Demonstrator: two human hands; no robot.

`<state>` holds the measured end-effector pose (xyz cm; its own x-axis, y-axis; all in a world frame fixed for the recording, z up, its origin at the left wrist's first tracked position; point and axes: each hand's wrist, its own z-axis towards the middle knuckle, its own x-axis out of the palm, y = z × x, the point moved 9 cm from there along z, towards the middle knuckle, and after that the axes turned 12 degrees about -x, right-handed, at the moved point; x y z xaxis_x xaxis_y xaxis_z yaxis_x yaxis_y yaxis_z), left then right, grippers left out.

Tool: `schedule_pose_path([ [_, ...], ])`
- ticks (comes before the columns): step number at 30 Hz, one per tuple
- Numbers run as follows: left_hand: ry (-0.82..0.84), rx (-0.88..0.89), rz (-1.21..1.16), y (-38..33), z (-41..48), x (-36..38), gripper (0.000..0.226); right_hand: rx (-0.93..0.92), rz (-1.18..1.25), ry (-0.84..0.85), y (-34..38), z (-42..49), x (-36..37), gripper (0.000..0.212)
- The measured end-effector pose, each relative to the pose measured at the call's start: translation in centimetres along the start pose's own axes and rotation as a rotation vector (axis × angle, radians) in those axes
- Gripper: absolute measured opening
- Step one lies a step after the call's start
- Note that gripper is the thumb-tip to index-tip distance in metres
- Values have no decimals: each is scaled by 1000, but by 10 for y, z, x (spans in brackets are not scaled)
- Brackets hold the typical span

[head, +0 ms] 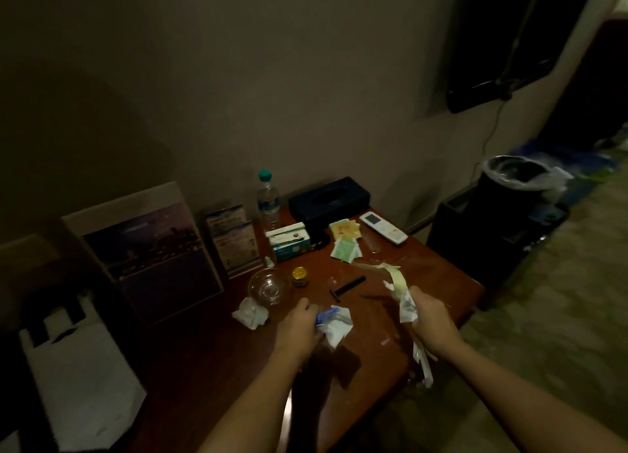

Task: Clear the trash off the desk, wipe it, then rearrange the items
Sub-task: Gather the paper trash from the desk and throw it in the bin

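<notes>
Trash-clearing step: my left grip (295, 324) clamps a crumpled wrapper (336, 327), my right grip (430, 320) paper scraps (406, 306). Next, probably, carrying both to the bin (491, 199).

Head view, looking down, desk (424, 259) near

red-brown desk (421, 259), yellow-lid jar (299, 276), black razor (347, 288) — white remote (383, 227)

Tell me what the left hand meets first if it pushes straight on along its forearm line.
Probably the small yellow-lidded jar, just ahead of the left hand, though it might slip between that and the black razor.
</notes>
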<state>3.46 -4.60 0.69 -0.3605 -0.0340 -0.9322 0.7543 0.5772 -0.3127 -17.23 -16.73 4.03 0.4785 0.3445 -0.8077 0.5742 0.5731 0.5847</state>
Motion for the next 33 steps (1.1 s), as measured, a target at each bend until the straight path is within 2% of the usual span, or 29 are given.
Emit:
schedule_pose_path([
  [5,14,77,19,-102,30,21,32,98,-5,-38,-73,0,-50,12],
  [11,46,170,54,-247,67,51,29,107,21,-17,-183,15,-120,11],
  [16,82,237,22,-344,93,76,26,66,-96,-17,-259,23,-177,33],
  [21,121,286,19,-421,134,98,30,76,-60,-73,-319,46,-228,32],
  [28,141,359,36,-552,237,138,34,103,-69,-88,-449,116,-287,36],
  [33,143,320,28,-634,323,149,32,87,-91,-50,-525,182,-330,34],
])
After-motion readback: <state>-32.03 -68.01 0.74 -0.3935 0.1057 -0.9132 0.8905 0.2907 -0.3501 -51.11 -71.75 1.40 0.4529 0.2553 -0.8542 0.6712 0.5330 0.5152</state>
